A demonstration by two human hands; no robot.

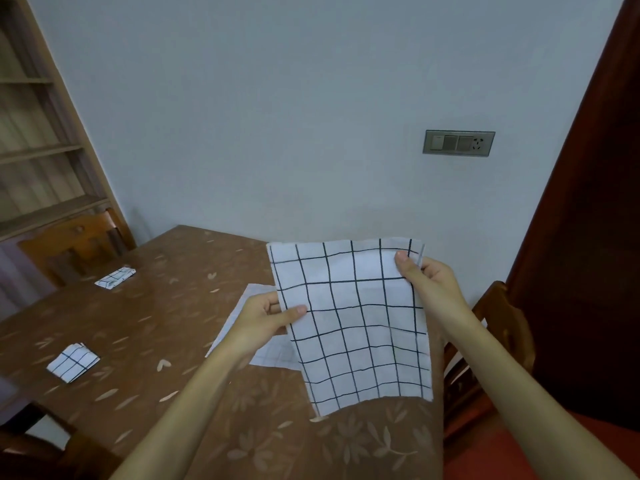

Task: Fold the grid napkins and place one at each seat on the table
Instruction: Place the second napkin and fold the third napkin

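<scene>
Brown leaf-print cloth covers the counter (180,306), and above its right end I hold one open napkin (356,323) in the air, between my two hands. My right hand (429,282) pinches the top right corner, thumb on the near face. My left hand (263,320) pinches the left edge further down, so it sits lower and closer to me than the right. The napkin's long axis runs from top to bottom, leaning a little, and the bottom edge hangs free just over the counter. I judge the fold turns on this: the left edge must cross to the right one, so my left hand should travel. A spare napkin (273,355) lies flat beneath. Well apart to my left rest a near folded napkin (72,362) and a far folded napkin (115,277)
</scene>
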